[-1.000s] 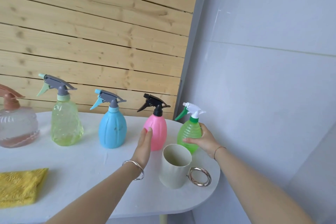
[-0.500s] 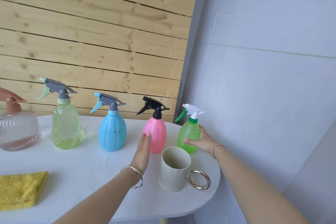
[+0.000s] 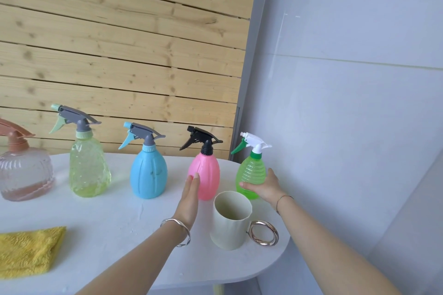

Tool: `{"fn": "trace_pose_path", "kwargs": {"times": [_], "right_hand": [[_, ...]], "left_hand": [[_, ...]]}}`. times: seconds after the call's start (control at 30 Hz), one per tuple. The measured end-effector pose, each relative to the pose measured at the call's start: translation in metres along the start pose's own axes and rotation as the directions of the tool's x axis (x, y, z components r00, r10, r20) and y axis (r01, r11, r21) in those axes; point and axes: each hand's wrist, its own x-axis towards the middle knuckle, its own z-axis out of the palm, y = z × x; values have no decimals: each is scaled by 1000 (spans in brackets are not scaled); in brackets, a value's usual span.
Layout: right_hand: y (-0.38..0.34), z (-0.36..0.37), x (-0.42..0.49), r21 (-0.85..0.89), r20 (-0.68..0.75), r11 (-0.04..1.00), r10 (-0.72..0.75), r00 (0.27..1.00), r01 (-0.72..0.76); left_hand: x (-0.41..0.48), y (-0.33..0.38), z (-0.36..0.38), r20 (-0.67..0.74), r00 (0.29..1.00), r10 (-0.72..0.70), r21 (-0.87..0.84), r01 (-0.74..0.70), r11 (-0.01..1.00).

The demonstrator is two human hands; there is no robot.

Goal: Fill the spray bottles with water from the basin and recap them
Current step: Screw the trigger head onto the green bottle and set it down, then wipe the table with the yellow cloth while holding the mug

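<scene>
Colours run blue bottle (image 3: pixel 148 172), pink bottle (image 3: pixel 206 170), green bottle (image 3: pixel 251 170) (ribbed), yellow cloth (image 3: pixel 26 249), cream mug (image 3: pixel 227 232).

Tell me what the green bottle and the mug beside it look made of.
Green spray bottle: probably translucent plastic, glossy; light glows through its ribbed body. Mug: likely matte ceramic, opaque cream wall without shine. Its ring handle: polished metal by the mirror-bright reflections, though plated plastic is possible.

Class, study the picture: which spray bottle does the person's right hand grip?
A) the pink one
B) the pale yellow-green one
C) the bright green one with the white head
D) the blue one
C: the right hand curls round the lower body of the bright green bottle; the left hand only touches the pink bottle with straight fingers.
</scene>
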Motion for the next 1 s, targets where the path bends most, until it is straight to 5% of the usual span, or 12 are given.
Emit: {"fn": "trace_pose_path", "kwargs": {"times": [0.17, 0.33, 0.53, 0.77, 1.0], "right_hand": [[-8, -18, -45, 15, 68, 997, 78, 995, -79], [-8, -19, -98, 131, 96, 990, 48, 994, -60], [-21, -7, -142, 225, 128, 974, -45, 991, 15], [-84, 33, -184, 303, 291, 949, -180, 940, 88], [-115, 159, -216, 42, 465, 884, -430, 774, 466]], "left_hand": [[-24, 0, 4, -19, 991, 130, 15, -129, 991], [-53, -9, 16, 217, 957, 190, 291, -250, 924], [-66, -17, 8, 142, 939, 314, 262, -341, 903], [-132, 23, -96, 39, 922, 385, 230, -383, 894], [-219, 31, -251, -100, 941, 324, 382, -264, 885]]}}
